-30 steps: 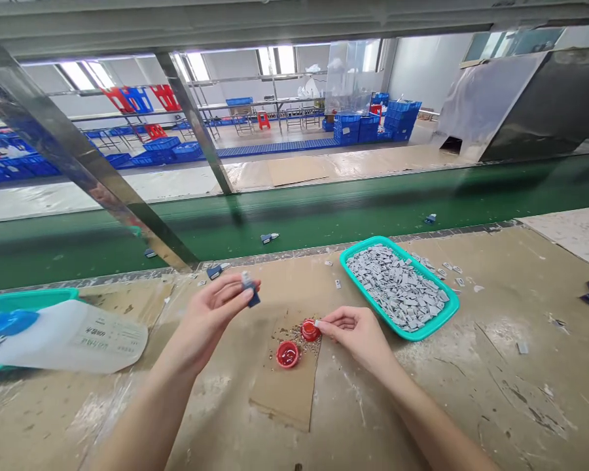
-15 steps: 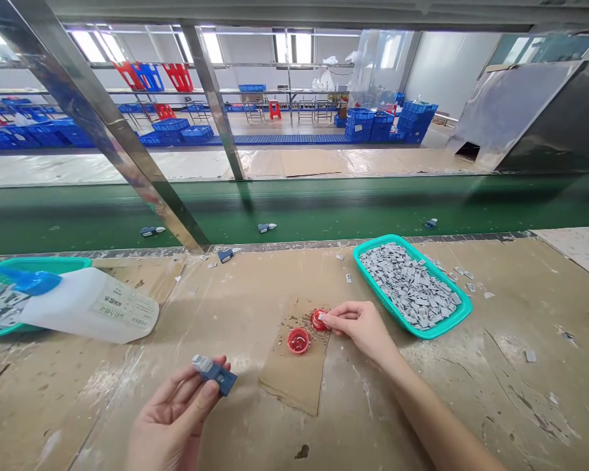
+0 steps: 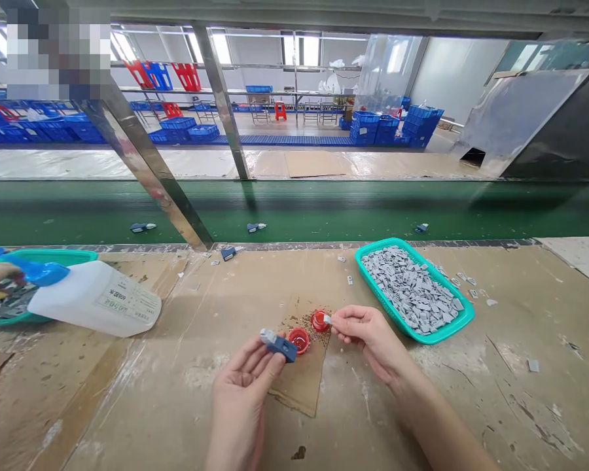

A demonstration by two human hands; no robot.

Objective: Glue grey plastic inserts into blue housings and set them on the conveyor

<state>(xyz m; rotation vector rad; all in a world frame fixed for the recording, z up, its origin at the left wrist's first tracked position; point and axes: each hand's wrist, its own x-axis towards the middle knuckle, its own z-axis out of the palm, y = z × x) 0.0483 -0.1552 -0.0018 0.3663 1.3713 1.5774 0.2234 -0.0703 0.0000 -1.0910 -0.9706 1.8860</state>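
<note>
My left hand [image 3: 248, 379] pinches a small dark blue plastic part [image 3: 281, 348] with a pale grey tip, held up just in front of a red cap [image 3: 299, 341]. Between the thumb and fingers of my right hand [image 3: 363, 333] is a small grey plastic piece [image 3: 328, 320], beside a second red cap [image 3: 319, 320]. Shiny liquid shows in the nearer cap. Both caps stand on a strip of cardboard [image 3: 302, 386] strewn with brown crumbs. To the right of my right hand lies a green basket [image 3: 425, 339] full of similar grey pieces.
A white bottle [image 3: 98, 297] with a blue top leans over another green basket [image 3: 73, 256] at left. Another person's hand [image 3: 0, 275] reaches into that basket. Behind runs a green conveyor belt [image 3: 299, 209] carrying several blue parts. A slanted metal post [image 3: 152, 176] stands at left.
My left hand has moved right with the blue part, close to the red caps. My right hand has drawn the grey piece slightly right. Another person's hand has appeared at left. Belt parts have shifted left.
</note>
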